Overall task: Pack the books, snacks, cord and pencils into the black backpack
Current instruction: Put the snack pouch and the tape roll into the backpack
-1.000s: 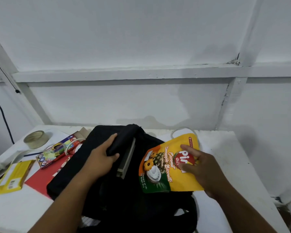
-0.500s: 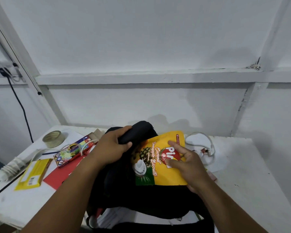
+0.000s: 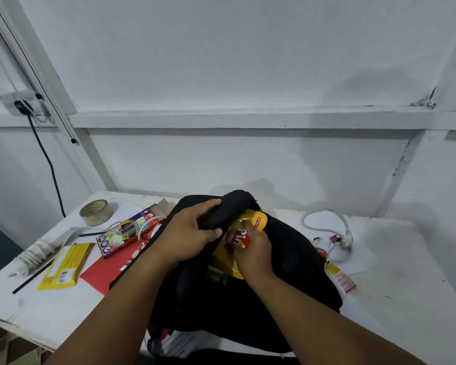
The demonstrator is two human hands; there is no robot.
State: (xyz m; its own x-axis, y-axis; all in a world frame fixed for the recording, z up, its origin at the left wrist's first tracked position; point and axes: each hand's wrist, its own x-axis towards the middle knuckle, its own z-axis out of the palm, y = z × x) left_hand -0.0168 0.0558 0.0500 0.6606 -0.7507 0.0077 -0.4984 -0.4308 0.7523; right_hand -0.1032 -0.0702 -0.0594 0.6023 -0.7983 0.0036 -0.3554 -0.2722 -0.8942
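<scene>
The black backpack (image 3: 295, 264) lies open in the middle of the white table (image 3: 406, 299). My left hand (image 3: 187, 233) grips its top flap and holds the opening apart. My right hand (image 3: 253, 256) holds a yellow snack pouch (image 3: 250, 222) that sits partly inside the opening, its lower half hidden by the bag and my hand. A box of coloured pencils (image 3: 124, 233) and a red book (image 3: 108, 270) lie to the left of the bag. A white cord (image 3: 327, 225) with a plug lies to the right.
A tape roll (image 3: 96, 212), a yellow packet (image 3: 63, 267), a black stick (image 3: 34, 275) and a bundled white cable (image 3: 37, 251) lie at the left. A pink-and-yellow packet (image 3: 340, 277) and a small tube (image 3: 324, 243) lie right of the bag. The wall stands close behind.
My right hand has pushed the yellow pouch down and left into the bag's opening. My left hand keeps hold of the flap.
</scene>
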